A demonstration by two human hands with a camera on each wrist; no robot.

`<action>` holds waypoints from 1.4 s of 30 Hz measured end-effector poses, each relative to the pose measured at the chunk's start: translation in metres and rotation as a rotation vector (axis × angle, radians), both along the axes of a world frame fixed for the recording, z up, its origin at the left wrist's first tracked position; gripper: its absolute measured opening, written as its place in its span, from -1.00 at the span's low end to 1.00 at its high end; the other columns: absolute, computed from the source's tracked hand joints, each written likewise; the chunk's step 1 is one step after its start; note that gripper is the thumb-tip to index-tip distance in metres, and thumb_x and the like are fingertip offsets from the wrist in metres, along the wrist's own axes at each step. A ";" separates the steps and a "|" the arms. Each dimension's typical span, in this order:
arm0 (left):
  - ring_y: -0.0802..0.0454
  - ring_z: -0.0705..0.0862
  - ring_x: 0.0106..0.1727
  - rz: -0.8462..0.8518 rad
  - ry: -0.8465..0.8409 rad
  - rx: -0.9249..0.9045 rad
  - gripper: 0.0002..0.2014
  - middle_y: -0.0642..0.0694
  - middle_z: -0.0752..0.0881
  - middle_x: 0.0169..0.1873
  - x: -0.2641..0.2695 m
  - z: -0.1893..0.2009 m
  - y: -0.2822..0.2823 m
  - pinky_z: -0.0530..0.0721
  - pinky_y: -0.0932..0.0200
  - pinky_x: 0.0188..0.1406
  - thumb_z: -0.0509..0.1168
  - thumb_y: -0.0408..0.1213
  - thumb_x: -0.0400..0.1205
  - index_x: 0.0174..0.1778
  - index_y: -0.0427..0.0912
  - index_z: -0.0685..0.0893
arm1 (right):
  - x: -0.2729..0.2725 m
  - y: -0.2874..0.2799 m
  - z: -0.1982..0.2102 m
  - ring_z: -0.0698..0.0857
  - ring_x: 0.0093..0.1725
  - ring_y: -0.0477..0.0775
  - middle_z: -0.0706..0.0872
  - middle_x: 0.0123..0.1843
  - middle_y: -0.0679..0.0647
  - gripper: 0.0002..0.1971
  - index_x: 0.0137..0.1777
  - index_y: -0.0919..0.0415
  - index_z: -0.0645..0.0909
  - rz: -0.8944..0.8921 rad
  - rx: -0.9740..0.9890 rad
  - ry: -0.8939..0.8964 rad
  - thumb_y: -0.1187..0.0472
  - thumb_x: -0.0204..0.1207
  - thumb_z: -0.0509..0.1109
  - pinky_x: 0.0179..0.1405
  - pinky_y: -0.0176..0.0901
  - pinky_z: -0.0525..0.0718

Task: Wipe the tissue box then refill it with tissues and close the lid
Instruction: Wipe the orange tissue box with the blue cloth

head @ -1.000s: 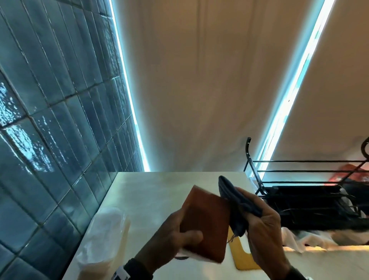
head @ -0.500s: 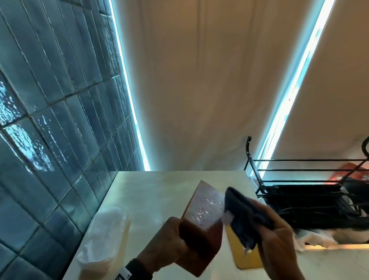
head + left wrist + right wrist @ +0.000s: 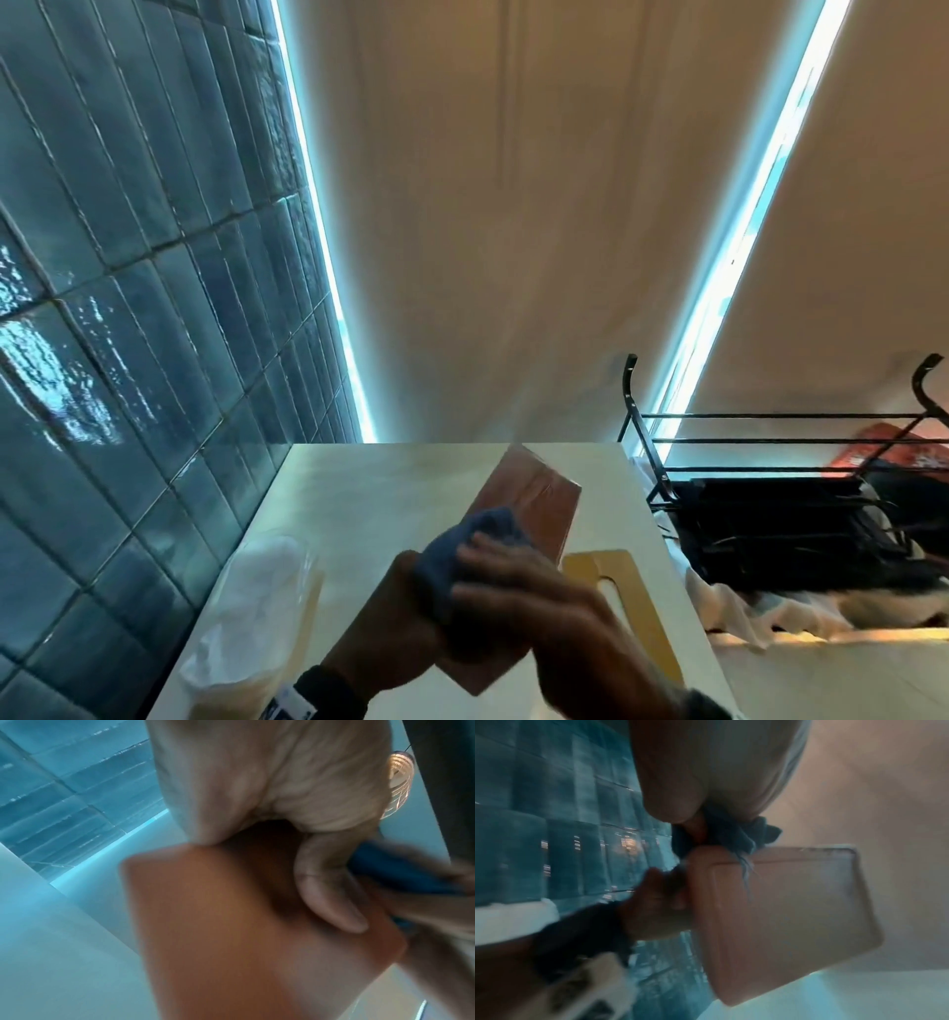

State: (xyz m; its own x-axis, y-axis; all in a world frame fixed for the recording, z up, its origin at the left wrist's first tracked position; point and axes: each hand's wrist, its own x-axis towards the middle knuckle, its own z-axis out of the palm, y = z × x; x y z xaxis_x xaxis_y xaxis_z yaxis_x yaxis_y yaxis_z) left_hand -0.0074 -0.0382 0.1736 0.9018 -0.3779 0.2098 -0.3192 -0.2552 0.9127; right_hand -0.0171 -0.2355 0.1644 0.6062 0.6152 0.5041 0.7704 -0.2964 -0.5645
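Note:
A reddish-brown tissue box (image 3: 534,506) is held tilted above the pale counter (image 3: 369,493). My left hand (image 3: 395,622) grips its near end from below; in the left wrist view its thumb lies on the box (image 3: 231,923). My right hand (image 3: 534,601) clutches a bunched dark blue cloth (image 3: 462,555) and presses it on the box's near face. The right wrist view shows the cloth (image 3: 731,835) at the rim of the box (image 3: 782,912). A yellow-tan lid (image 3: 621,586) with a slot lies flat on the counter to the right. A clear pack of white tissues (image 3: 257,601) lies at the left.
Glossy teal tiles (image 3: 128,308) line the wall along the counter's left edge. A black wire rack (image 3: 770,462) with dark items stands just past the counter's right edge, with white cloth (image 3: 744,611) below it. A beige curtain hangs behind.
The right hand has carried the cloth from the box's right edge across to its near left part. The box has turned in the left hand, and its far end now points away.

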 end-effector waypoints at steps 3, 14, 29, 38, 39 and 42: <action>0.33 0.74 -0.35 0.021 -0.011 0.022 -0.72 0.25 0.81 -0.42 -0.001 -0.005 0.008 0.70 0.29 -0.39 0.46 -0.60 0.37 -0.34 -0.05 0.80 | 0.013 -0.004 0.008 0.43 0.60 -0.08 0.50 0.59 -0.12 -0.66 0.42 0.23 0.62 0.064 0.057 -0.035 0.29 0.67 0.33 0.57 0.03 0.46; 0.28 0.69 -0.35 0.052 -0.037 -0.025 -0.82 0.21 0.78 -0.42 -0.004 0.004 0.007 0.63 0.29 -0.43 0.41 -0.36 0.35 -0.18 -0.06 0.81 | 0.008 0.006 0.022 0.41 0.61 -0.07 0.61 0.48 0.32 -0.60 0.33 0.36 0.68 0.120 0.004 -0.038 0.12 0.77 0.15 0.53 0.02 0.49; 0.49 0.47 -0.47 0.023 -0.041 -0.082 -0.74 0.41 0.54 -0.62 0.001 0.015 0.005 0.39 0.55 -0.49 0.33 -0.32 0.19 -0.65 0.21 0.68 | 0.053 -0.031 0.004 0.40 0.63 0.02 0.49 0.60 0.12 -0.22 0.47 0.19 0.60 -0.059 -0.025 -0.165 0.77 0.29 0.16 0.58 0.03 0.43; 0.27 0.81 -0.16 0.030 0.009 0.016 -0.67 0.13 0.89 -0.19 0.003 0.012 0.008 0.78 0.23 -0.17 0.52 -0.53 0.37 -0.12 0.02 0.83 | 0.022 -0.003 0.025 0.41 0.63 0.08 0.49 0.60 0.20 -0.62 0.50 0.21 0.54 0.037 -0.055 -0.127 0.18 0.75 0.16 0.61 0.03 0.39; 0.27 0.81 -0.14 0.038 0.013 0.014 -0.61 0.18 0.88 -0.19 0.003 0.010 0.010 0.78 0.24 -0.16 0.49 -0.59 0.40 -0.11 0.07 0.81 | 0.022 -0.003 0.027 0.42 0.62 0.11 0.49 0.59 0.22 -0.62 0.49 0.24 0.56 0.101 -0.073 -0.154 0.18 0.74 0.18 0.61 0.05 0.40; 0.22 0.62 -0.38 0.073 0.030 0.037 -0.78 0.16 0.71 -0.48 0.000 0.006 0.011 0.56 -0.04 -0.48 0.41 -0.57 0.27 -0.51 -0.13 0.73 | 0.064 -0.023 0.019 0.44 0.61 -0.03 0.48 0.60 0.04 -0.52 0.49 0.16 0.58 -0.061 -0.037 -0.043 0.52 0.62 0.26 0.56 -0.02 0.47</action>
State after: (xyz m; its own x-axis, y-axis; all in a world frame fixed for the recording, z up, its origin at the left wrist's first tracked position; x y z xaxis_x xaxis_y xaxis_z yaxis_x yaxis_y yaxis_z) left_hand -0.0075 -0.0271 0.1800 0.9328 -0.3182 0.1691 -0.2710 -0.3102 0.9112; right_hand 0.0468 -0.2583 0.1836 0.6212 0.5966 0.5081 0.7737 -0.3638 -0.5187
